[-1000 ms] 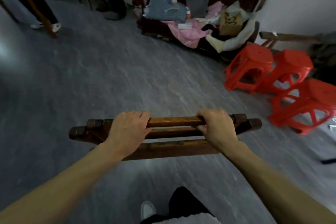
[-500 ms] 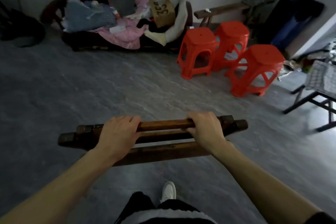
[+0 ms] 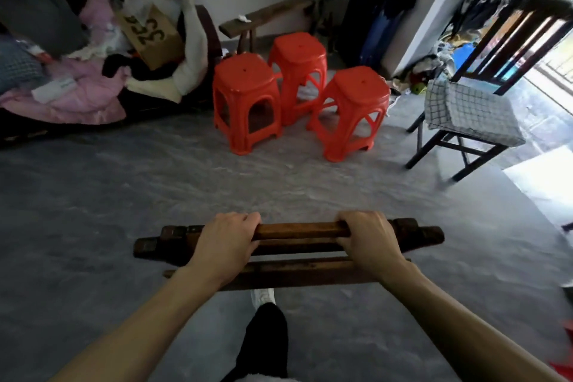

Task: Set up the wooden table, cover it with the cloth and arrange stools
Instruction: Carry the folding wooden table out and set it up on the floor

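Note:
I carry a folded wooden table frame [image 3: 299,231] in front of me, above the grey floor. My left hand [image 3: 224,240] grips its top bar on the left, and my right hand [image 3: 367,237] grips the same bar on the right. Three red plastic stools [image 3: 246,99] [image 3: 297,71] [image 3: 352,108] stand together ahead of me. A checked cloth [image 3: 468,112] lies folded on the seat of a dark wooden chair [image 3: 508,40] at the right.
A dark sofa piled with clothes and a cardboard box [image 3: 152,37] fills the back left. A low wooden bench [image 3: 266,14] stands by the wall behind the stools. A bright doorway [image 3: 555,77] opens at the far right. My foot [image 3: 263,296] steps on the floor below the frame.
The view has swung right and closer: the stools moved left and nearer, the chair with the cloth came fully into view. Both hands keep the same grip on the frame.

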{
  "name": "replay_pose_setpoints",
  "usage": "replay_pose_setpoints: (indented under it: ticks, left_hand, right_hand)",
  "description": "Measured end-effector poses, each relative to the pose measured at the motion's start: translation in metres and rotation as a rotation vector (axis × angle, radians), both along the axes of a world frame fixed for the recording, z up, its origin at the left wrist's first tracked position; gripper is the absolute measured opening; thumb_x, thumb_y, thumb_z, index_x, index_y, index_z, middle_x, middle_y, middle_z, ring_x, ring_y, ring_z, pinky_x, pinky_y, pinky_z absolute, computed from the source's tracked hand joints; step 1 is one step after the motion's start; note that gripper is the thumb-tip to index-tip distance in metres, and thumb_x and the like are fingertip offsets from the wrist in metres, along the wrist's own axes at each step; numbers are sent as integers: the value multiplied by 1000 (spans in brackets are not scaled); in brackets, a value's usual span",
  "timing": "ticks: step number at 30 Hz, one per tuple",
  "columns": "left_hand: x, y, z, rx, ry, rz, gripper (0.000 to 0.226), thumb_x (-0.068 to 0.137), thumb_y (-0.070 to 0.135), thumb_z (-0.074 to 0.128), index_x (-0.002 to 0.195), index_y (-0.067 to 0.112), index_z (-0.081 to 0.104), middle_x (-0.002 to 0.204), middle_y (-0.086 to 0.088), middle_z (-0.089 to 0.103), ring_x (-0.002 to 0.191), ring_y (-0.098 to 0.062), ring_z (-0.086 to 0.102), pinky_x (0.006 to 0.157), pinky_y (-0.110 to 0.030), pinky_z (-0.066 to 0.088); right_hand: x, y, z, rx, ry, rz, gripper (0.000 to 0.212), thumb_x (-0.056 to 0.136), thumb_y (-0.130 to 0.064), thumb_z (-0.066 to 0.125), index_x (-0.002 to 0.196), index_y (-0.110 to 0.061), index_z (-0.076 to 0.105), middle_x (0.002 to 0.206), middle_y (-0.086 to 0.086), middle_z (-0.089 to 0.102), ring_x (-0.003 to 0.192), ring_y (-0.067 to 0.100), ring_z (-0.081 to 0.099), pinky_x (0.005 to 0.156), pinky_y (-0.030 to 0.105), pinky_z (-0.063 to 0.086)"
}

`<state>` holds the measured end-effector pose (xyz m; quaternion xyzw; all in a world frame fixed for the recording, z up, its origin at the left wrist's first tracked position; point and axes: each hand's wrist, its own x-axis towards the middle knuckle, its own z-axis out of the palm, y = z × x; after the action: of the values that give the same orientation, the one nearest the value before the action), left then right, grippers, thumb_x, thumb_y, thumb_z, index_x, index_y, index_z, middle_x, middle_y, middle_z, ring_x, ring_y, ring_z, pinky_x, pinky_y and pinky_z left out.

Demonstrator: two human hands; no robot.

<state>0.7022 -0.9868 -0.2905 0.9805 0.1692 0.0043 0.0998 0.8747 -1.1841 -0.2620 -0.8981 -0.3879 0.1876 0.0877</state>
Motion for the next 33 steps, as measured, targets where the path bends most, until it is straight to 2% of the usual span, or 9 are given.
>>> replay_pose_setpoints:
  ticks: [3,5,7,13,17,21,25,30,33]
  left_hand:
    - [51,37,-24,-53,-28,-79,23,83,32,73,99,24,59,89,5,65,80,-20,61,64,-30,38]
    - [79,55,-39,-54,7,-141,32,68,28,85,88,24,60,75,6,64,66,-19,60,56,-29,39]
    - [106,71,-53,-50,20,-185,35,61,22,86,82,24,58,69,7,61,60,-19,58,53,-29,38]
    - [195,109,-107,-54,-16,-229,27,71,14,77,85,24,56,73,5,58,69,-21,55,62,-34,39]
    - [253,119,-157,-40,-117,-237,27,72,7,73,86,24,56,74,6,55,72,-20,55,69,-35,34]
    - [304,123,-224,-42,-173,-250,27,73,5,72,87,23,58,77,6,57,77,-20,54,78,-34,32]
    - [351,126,-280,-47,-210,-350,28,68,-1,74,84,19,61,79,2,58,79,-24,55,87,-34,34]
    - [390,120,-315,-26,-199,-428,27,66,-7,68,82,14,62,80,-4,61,82,-27,60,104,-38,30]
    - [409,117,-329,-23,-152,-449,30,63,-9,69,81,14,61,81,-5,61,83,-28,60,108,-39,29]
  right_hand:
    - [38,25,-7,-48,-4,-57,17,87,-33,70,78,-34,55,69,-15,54,64,-3,47,56,12,27]
    - [62,39,-13,-105,21,-72,15,87,-36,70,80,-33,58,69,-15,54,63,-2,48,54,11,26]
    - [82,50,-23,-130,65,-94,13,86,-37,71,81,-29,62,69,-12,57,63,1,51,53,13,29]
    - [144,69,-81,-13,162,-222,33,75,-60,72,72,-29,60,59,-9,56,55,4,53,53,21,39]
    - [177,73,-137,88,210,-375,38,72,-64,73,69,-27,64,59,-6,60,56,6,57,53,24,44]
    - [196,75,-212,143,242,-538,36,74,-60,74,63,-27,63,56,-7,58,56,5,56,53,20,42]
    - [202,75,-272,203,340,-707,25,77,-52,75,74,-28,69,65,-9,65,59,6,60,56,21,47]
    - [204,75,-312,251,433,-829,18,83,-39,76,81,-25,64,79,-10,64,66,4,59,53,8,42]
    - [210,77,-324,280,481,-852,13,86,-35,73,85,-27,63,85,-10,64,68,2,60,56,6,43]
